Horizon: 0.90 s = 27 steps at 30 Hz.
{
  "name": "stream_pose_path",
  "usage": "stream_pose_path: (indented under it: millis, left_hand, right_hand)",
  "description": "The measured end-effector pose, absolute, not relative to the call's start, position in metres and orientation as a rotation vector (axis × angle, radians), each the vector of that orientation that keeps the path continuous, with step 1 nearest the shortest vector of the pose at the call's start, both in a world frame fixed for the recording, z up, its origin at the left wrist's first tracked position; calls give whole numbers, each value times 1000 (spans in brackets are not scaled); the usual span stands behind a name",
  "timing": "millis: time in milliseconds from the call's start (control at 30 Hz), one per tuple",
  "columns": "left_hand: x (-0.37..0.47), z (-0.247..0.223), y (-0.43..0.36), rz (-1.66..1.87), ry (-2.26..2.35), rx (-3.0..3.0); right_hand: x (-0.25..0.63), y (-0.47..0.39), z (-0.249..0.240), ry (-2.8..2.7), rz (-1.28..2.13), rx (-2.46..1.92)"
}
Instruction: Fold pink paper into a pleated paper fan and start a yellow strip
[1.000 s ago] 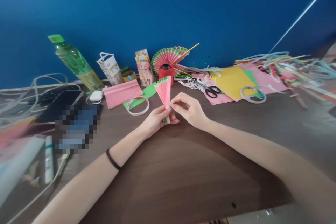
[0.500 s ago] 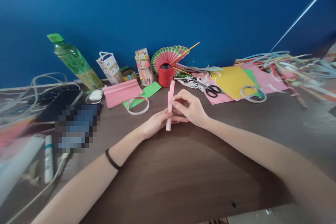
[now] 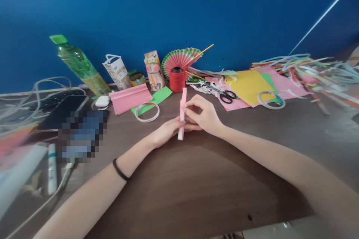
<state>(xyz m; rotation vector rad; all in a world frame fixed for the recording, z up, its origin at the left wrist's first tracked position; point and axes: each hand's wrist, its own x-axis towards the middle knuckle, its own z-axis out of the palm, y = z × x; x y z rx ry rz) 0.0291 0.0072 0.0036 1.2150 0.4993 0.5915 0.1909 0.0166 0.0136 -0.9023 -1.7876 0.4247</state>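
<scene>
So, progress check: the narrow strip of pink pleated paper [image 3: 182, 114] is folded and squashed down into a slim stack, nearly upright just over the middle of the bench, so I'd call its pleating done. The left hand [image 3: 166, 132] has it gripped low between thumb and fingers, and the right hand [image 3: 206, 115] pinches its edge a bit higher up, fingertips together. Dead at 12 o'clock, behind a red thread spool [image 3: 177, 82], there's a green-edged pink paper fan [image 3: 175, 61], fully spread, which looks finished to me. Not joined to anything I can see: the flat pink pleated paper sheet [image 3: 130, 99] at 10 o'clock. The bench [image 3: 196, 186] is dark brown wood-look and pretty cluttered round the back: a tilted-looking green plastic bottle [image 3: 81, 69] at 10, black-handled scissors [image 3: 227, 97] and a yellow paper sheet [image 3: 246, 86] at 2, a white marker [image 3: 52, 170] down at 8. A plain deep-blue wall [image 3: 112, 7] fills the whole 12 o'clock side.
</scene>
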Motion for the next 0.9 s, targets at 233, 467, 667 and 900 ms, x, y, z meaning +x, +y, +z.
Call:
stream_pose_path:
  millis: [233, 467, 667, 900]
  left_hand:
    - [29, 4, 7, 596, 498, 1190]
    - [29, 0, 7, 585, 518, 1192]
    - [29, 0, 7, 586, 539, 1229]
    - [30, 0, 5, 610, 604, 1290]
  right_hand:
    - [190, 16, 14, -1791, 431, -920]
    - [191, 17, 12, -1796, 445, -938]
    - [192, 16, 10, -1811, 462, -941]
    - [191, 16, 7, -1813, 466, -939]
